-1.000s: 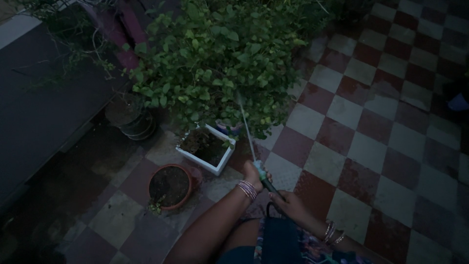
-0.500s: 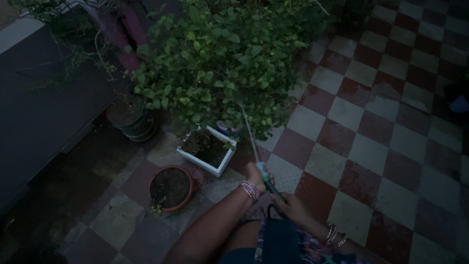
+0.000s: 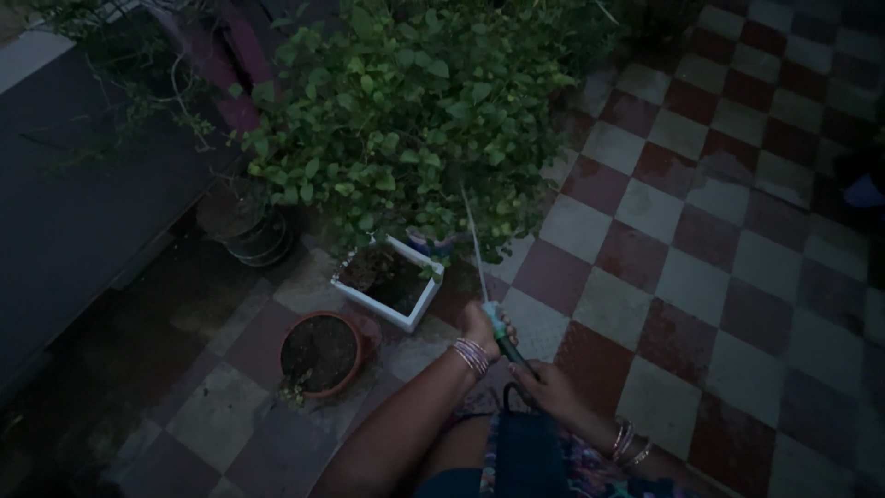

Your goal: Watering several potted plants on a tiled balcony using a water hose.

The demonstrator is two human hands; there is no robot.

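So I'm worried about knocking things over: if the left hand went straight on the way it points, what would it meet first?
Probably the leafy bush; the left hand points up along the water stream, though depth is unclear.

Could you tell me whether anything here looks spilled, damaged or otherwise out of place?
Nothing looks damaged. The left hand and right hand grip a hose whose water jet reaches the leafy bush. The checkered floor shows wet patches. The round clay pot and white square planter stand upright.

Round pot [image 3: 320, 351] sits left of box planter [image 3: 389, 281], below bush [image 3: 415, 111].
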